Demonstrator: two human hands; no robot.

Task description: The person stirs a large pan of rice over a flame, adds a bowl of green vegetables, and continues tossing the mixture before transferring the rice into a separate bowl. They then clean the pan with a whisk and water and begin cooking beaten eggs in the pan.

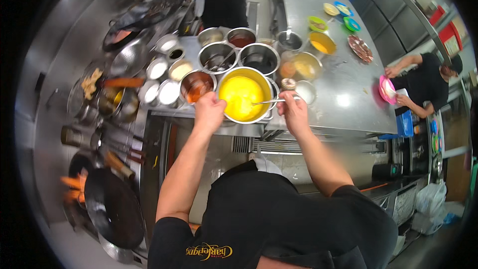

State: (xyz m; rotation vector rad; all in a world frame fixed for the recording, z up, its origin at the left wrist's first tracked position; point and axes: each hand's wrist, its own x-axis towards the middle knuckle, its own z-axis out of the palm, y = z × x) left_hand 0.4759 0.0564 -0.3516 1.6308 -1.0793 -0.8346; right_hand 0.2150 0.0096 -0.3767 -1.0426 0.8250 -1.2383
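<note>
A steel pot (271,99) of bright yellow liquid (239,95), which looks like beaten egg, is right before me at the counter's edge. My left hand (211,110) grips its rim on the left side. In my right hand (293,114) is the handle of a thin metal utensil (267,101), whose far end dips into the liquid; its tip is hidden, so I cannot tell its exact kind. Left of the pot stands a steel container of reddish-brown liquid (196,86). Beyond are two dark-looking steel pots (217,58), one with a ladle in it.
Several small tins of white seasoning (168,92) stand to the left. A black wok (112,207) is tilted beside an open flame (76,186). Bowls and a plate of sliced meat (360,48) are on the steel table (347,86). Co-workers stand ahead and at right, one holding a pink bowl (387,89).
</note>
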